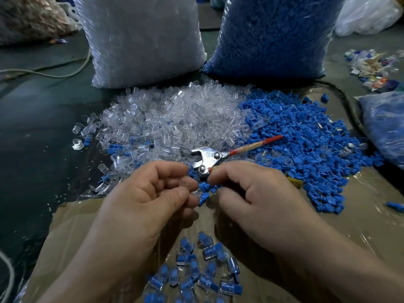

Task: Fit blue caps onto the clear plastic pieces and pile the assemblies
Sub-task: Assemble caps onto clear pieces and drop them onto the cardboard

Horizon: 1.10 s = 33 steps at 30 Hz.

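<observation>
Left hand [153, 193]: thumb & fingertips pinch a clear piece [196, 192], mid-scene.
Right hand [251, 193]: fingers curled round a blue cap [205, 188], right against the clear piece.
Handling: both prob. light, stiff, slick; hold clear piece by its sides, cap by its wide head.
Finished pile [196, 272]: near, on cardboard [72, 226], btwn wrists.
Stock: clear heap [170, 119] far left, blue heap [306, 136] right.
</observation>
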Each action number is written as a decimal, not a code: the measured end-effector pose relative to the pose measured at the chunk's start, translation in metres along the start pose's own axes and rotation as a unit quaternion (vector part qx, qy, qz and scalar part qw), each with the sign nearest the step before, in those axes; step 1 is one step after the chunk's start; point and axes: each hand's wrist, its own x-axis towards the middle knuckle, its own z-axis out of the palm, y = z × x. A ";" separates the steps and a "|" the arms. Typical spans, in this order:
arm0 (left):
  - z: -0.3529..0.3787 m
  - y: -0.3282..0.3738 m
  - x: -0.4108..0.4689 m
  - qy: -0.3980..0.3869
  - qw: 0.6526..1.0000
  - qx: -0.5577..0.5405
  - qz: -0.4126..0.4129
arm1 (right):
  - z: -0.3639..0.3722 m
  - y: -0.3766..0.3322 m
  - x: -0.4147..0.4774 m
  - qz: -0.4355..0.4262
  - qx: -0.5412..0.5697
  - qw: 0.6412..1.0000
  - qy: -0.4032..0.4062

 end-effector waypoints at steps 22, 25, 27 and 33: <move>0.005 0.012 -0.004 -0.064 0.990 -0.111 -0.060 | 0.006 -0.001 -0.002 -0.097 0.223 0.969 0.045; 0.004 0.014 -0.004 -0.085 0.987 -0.123 -0.057 | 0.004 -0.002 -0.003 -0.108 0.208 0.971 0.041; 0.005 0.015 -0.005 -0.096 0.986 -0.128 -0.056 | 0.003 -0.002 -0.003 -0.104 0.202 0.973 0.035; 0.009 0.007 -0.006 -0.059 0.994 -0.089 -0.023 | 0.000 -0.003 -0.003 -0.077 0.151 0.986 0.012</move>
